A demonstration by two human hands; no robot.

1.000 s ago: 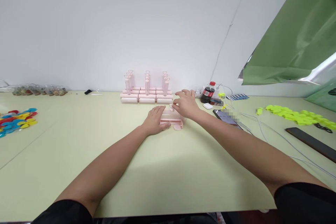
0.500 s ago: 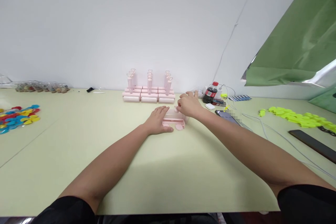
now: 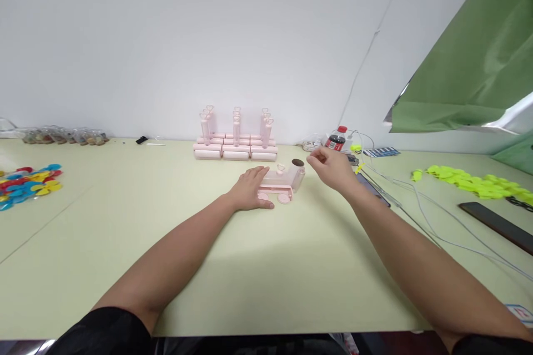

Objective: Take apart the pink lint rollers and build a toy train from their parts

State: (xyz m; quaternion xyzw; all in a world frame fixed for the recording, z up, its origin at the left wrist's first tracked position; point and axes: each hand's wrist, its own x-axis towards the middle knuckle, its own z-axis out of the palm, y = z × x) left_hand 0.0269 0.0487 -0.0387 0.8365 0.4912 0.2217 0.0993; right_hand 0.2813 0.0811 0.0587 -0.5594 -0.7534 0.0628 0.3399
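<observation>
A pink, see-through toy train (image 3: 275, 179) with round wheels stands on the table in front of me. It has a heart-shaped knob (image 3: 280, 168) on top and an upright chimney (image 3: 297, 173) with a dark round top at its right end. My left hand (image 3: 249, 189) grips the left end, fingers over the top and thumb low at the front, hiding that part. Just right of the chimney, apart from it, is my right hand (image 3: 328, 167), thumb and fingers pinched together. Whatever may be between those fingertips cannot be made out.
Behind stand several pink units (image 3: 236, 151) with tall clear tubes. To the right are a cola bottle (image 3: 336, 138), a phone (image 3: 373, 191), white cables (image 3: 420, 202), yellow-green pieces (image 3: 474, 182) and a dark bar (image 3: 495, 226). Coloured flower-shaped pieces (image 3: 31, 186) lie far left.
My right hand has left the knob on top of the train and moved right, past the chimney, uncovering both. My left hand has stayed on the train.
</observation>
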